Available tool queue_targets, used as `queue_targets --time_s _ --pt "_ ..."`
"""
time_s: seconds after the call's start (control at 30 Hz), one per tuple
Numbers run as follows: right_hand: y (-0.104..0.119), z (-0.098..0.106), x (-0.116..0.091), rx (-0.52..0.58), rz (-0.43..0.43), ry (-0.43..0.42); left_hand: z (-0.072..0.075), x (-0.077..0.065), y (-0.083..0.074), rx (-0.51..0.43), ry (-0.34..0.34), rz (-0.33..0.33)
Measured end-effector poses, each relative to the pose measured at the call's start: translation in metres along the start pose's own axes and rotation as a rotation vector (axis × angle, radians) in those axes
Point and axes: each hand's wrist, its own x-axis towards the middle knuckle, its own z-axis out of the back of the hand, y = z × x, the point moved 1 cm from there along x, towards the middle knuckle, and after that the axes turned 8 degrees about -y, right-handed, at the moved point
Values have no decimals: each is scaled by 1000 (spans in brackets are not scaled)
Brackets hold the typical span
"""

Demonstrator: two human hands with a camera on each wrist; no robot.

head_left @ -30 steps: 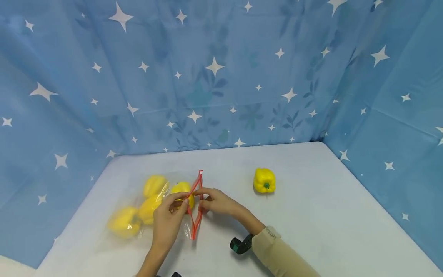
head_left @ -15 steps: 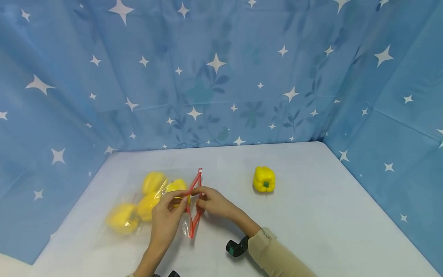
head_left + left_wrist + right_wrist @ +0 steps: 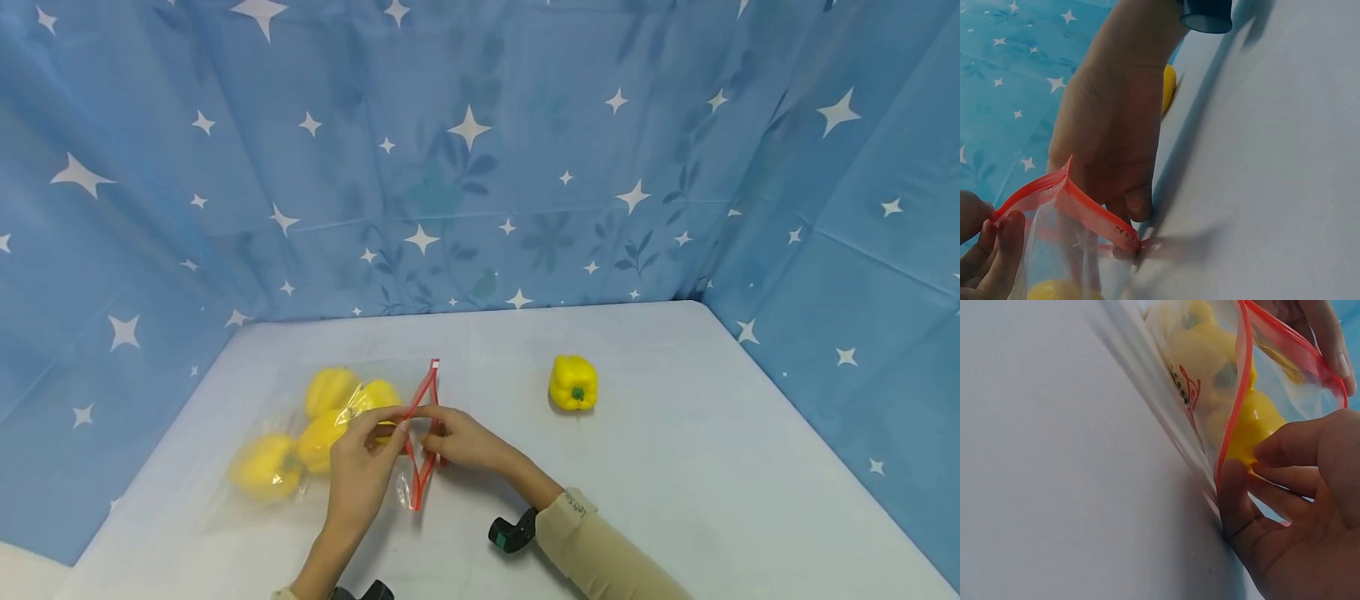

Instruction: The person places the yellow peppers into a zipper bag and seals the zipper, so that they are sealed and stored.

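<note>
Two-handed hold on a clear bag [image 3: 288,417] of yellow peppers [image 3: 327,440]
Head view: the left hand [image 3: 360,471] pinches one side of the red rim [image 3: 432,372] and the right hand [image 3: 468,437], fingers curled, holds the opposite side, the mouth parted between them; four peppers lie inside, the bag resting on the white table [image 3: 675,467], while a loose pepper [image 3: 573,383] sits well apart to the right, before a starry blue curtain [image 3: 465,183]. Left wrist view: the rim rises to a peak between the hands, yellow showing low inside. Right wrist view: right thumb and fingers meet at the rim, close to a bagged pepper; red marks on the film are illegible.
</note>
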Motion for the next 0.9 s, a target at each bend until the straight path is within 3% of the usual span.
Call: queue_targets --time_s 0.5,0.73,0.9 --pt "12 13 -14 -27 4 -19 1 0 -6 26 18 25" --pt "13 30 -43 -19 40 -88 0 1 -6 19 28 40" --pt "8 38 -65 -2 92 -195 1 2 -4 13 25 48"
